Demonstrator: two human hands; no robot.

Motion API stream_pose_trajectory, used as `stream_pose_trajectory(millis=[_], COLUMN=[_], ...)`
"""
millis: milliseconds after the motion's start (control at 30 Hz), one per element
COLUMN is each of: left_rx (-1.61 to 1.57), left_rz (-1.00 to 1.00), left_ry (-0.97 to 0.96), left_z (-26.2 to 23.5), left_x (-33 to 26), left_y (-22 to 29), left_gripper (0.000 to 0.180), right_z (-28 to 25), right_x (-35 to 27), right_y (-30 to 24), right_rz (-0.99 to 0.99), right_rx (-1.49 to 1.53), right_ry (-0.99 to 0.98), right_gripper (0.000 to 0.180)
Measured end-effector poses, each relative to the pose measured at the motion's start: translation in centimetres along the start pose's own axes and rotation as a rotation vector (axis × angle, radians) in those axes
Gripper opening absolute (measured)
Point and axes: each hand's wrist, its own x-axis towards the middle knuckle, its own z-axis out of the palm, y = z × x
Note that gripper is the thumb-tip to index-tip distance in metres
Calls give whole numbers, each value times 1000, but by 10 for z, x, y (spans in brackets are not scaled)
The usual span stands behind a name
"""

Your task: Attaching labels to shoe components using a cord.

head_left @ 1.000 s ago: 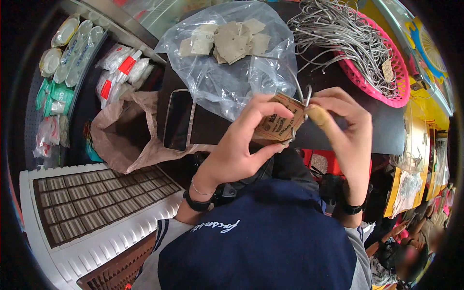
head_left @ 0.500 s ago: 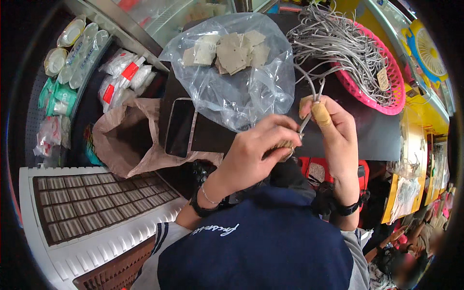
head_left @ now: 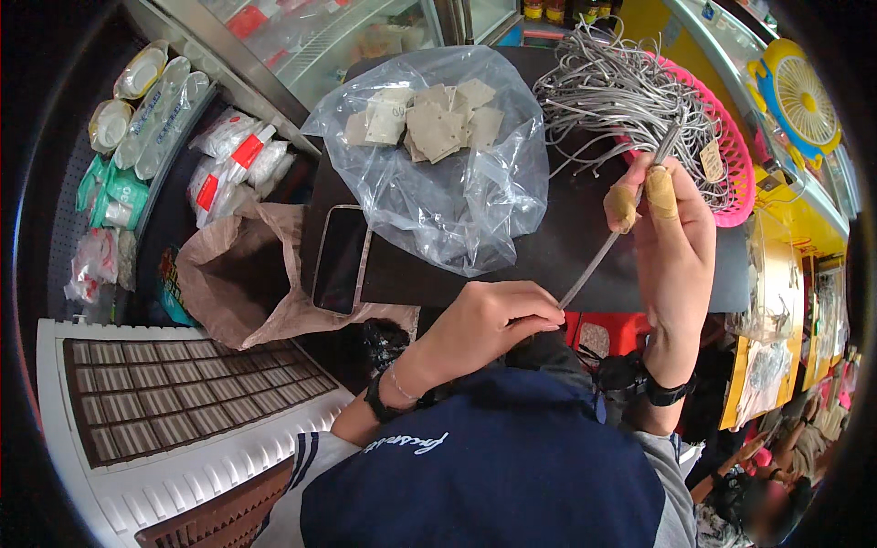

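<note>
Black table (head_left: 402,281) bears clear bag (head_left: 429,210); fingers (head_left: 664,194) pinch grey cord (head_left: 596,262).

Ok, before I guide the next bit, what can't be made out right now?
All in the head view:
How the gray wire runs inside the left grip: hidden by its fingers.
Floor of the pink basket: covered by the piled wires.
Bottom of the brown bag: lost in shadow.
Jars: cut off by the upper edge.
</note>
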Motion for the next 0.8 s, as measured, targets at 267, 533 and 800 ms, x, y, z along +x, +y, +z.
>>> stream_pose_trajectory(millis=[267, 533, 800], left_rx=[64, 377, 599], left_rz=[-52, 359, 288], left_ry=[3, 125, 144], left_z=[-11, -34, -45], left_x=[10, 17, 20], left_y=[23, 23, 31], left_gripper=[34, 21, 19], right_z=[2, -15, 0], right_x=[0, -9, -27], right_y=[2, -2, -18], right_rz=[-20, -82, -158], right_rx=[65, 39, -624], right_ry=[7, -79, -299], right_gripper=[22, 16, 19])
